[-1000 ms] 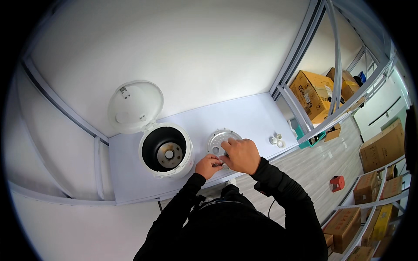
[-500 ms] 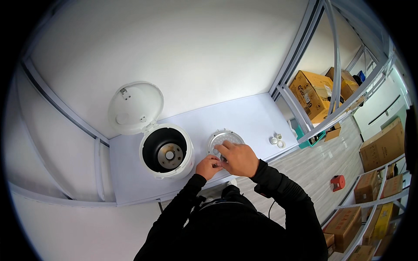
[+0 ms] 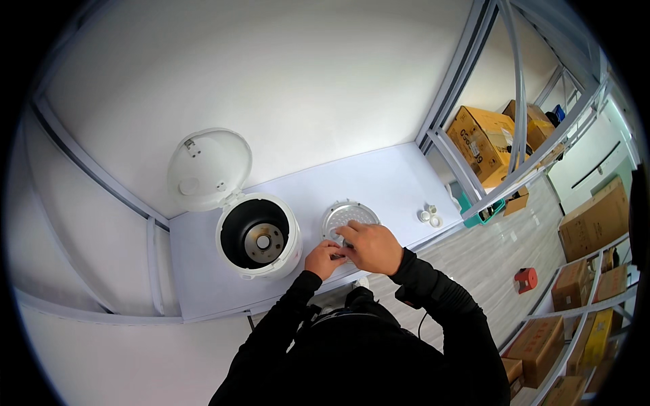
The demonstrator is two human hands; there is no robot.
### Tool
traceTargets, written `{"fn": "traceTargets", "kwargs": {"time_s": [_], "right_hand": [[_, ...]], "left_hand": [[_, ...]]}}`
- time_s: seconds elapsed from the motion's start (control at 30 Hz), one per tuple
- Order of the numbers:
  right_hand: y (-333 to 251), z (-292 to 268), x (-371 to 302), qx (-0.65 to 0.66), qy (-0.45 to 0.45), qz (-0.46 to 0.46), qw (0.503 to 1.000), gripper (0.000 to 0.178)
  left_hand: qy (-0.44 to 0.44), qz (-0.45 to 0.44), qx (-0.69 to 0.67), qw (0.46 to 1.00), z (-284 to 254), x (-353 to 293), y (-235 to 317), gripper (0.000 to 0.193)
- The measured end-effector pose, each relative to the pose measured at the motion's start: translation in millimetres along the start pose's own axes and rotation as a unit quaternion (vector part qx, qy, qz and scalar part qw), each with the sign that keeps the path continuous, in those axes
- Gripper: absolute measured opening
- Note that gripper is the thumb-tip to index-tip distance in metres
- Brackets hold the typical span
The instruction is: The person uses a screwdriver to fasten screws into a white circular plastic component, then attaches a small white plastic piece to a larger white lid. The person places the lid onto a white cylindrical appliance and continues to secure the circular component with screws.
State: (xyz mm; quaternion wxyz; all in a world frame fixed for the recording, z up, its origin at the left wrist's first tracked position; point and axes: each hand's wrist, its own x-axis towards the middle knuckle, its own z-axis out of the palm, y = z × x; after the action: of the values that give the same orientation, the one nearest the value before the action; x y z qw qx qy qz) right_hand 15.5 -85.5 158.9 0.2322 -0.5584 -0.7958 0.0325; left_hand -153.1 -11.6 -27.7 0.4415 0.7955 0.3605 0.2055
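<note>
Barely anything had changed: the right hand (image 3: 378, 247) sat slightly closer to the left hand (image 3: 322, 261) than a second earlier, so the close work seemed unfinished. Both were curled together (I couldn't tell on what); the perforated metal disc (image 3: 348, 214) lay beneath and beyond them, the white cooker (image 3: 292, 253) leftward.

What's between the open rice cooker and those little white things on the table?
In the head view, a round silvery metal plate lies there, with the left hand and right hand at its near side.
</note>
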Motion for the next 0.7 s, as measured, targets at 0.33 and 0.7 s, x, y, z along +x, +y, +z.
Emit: {"fn": "traceTargets", "kwargs": {"time_s": [0.33, 0.7], "right_hand": [[44, -31, -12, 0.105, 0.171, 0.179, 0.963, 0.025], [157, 42, -82, 0.147, 0.21, 0.328, 0.909, 0.025]], "left_hand": [[0.024, 0.012, -0.03, 0.999, 6, 0, -12, 0.022], [0.111, -0.055, 0.008, 0.992, 22, -2, 16, 0.017]]}}
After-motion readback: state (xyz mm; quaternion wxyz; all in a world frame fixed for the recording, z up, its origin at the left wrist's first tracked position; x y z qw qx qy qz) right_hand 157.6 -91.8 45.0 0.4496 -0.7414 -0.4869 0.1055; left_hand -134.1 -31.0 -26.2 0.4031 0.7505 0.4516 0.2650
